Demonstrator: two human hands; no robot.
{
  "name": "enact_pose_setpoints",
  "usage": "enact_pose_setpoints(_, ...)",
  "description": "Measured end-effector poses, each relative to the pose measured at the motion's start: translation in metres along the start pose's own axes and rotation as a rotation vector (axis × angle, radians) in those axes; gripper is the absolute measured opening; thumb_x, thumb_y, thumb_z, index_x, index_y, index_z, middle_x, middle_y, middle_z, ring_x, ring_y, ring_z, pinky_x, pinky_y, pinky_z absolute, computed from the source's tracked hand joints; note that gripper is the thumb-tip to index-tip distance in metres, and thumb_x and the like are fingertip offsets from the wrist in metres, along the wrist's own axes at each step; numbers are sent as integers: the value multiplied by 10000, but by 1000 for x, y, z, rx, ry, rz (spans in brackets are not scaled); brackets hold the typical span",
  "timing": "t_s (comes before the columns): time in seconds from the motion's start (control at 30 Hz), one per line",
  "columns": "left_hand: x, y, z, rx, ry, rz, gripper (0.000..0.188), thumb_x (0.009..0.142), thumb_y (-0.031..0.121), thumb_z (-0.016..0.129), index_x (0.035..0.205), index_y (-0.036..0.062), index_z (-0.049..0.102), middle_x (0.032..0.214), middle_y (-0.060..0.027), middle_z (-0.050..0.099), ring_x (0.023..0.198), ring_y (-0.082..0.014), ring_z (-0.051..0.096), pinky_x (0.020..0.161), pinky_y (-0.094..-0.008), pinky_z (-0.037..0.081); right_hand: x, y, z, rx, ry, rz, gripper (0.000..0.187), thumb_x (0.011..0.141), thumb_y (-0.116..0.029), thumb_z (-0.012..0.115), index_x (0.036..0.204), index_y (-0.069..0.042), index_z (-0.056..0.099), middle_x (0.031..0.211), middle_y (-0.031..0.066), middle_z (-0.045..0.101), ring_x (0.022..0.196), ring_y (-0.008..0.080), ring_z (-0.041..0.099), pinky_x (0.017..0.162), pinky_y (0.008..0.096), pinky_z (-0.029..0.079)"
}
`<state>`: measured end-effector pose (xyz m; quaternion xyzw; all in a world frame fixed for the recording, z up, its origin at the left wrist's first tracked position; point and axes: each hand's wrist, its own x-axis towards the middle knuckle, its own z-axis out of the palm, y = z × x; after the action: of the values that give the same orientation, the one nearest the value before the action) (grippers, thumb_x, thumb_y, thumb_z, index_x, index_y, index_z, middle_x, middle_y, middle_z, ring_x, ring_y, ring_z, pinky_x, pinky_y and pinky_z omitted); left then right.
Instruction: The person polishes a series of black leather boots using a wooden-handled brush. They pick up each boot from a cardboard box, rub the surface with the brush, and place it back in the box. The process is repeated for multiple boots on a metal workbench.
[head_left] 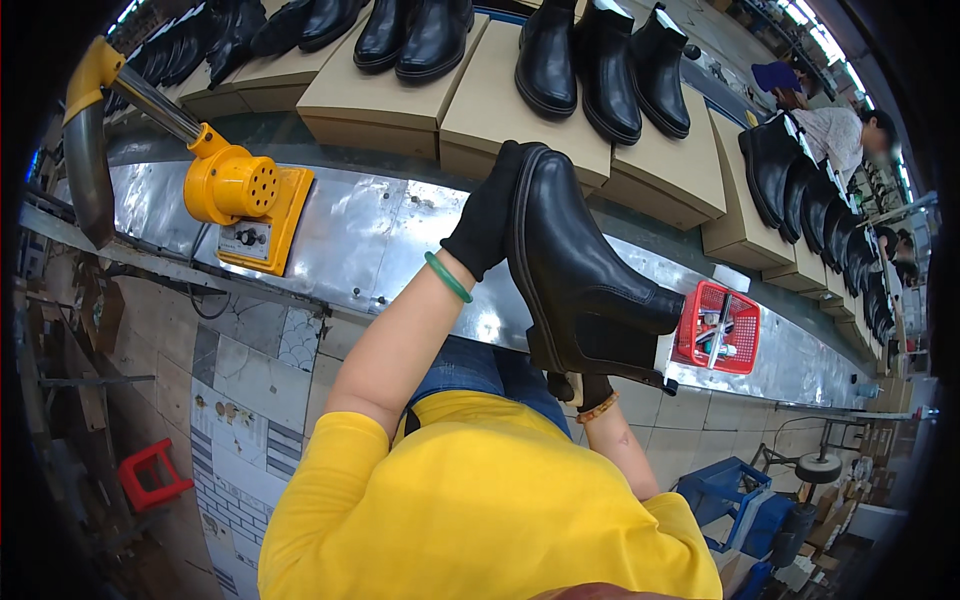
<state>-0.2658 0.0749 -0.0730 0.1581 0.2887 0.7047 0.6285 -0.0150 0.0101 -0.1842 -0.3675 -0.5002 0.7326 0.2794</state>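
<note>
A black leather ankle boot (pixel 585 245) is held up in front of me, toe pointing away and its opening to the lower right. My left hand (pixel 484 215), in a black glove, grips it along the sole near the toe. Below the boot's heel and shaft is my right hand (pixel 592 388), also dark-gloved and mostly hidden by the boot. A small tan and dark piece (pixel 566 387) shows beside it, too covered to name. I cannot see the right fingers well enough to tell whether they grip anything.
Ahead runs a metal-topped bench (pixel 365 240). A yellow machine (pixel 240 190) with a hose stands left; a red basket (pixel 742 330) of small items sits right. Beyond, black boots (pixel 607 75) stand on cardboard boxes (pixel 380 105). Another person (pixel 830 135) is at far right. A red stool (pixel 155 475) is lower left.
</note>
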Motion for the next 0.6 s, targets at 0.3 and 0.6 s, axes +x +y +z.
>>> enact_pose_setpoints(0.3,32,0,-10,-153,63,-169,466,907,495,431,947,63,599,888,-71,628,811,-168,589,772,-307,490,3,-7,7,6,-35,89,494,883,-437,476,1200,-59,486,983,154,613,689,223,626,417,280,456)
enact_pose_setpoints(0.6,43,-7,-53,-258,63,-2,286,868,370,549,928,92,585,899,-54,610,845,-171,580,800,-314,474,6,-61,28,798,145,94,498,878,-526,451,1161,-120,502,948,38,606,695,138,583,486,249,455)
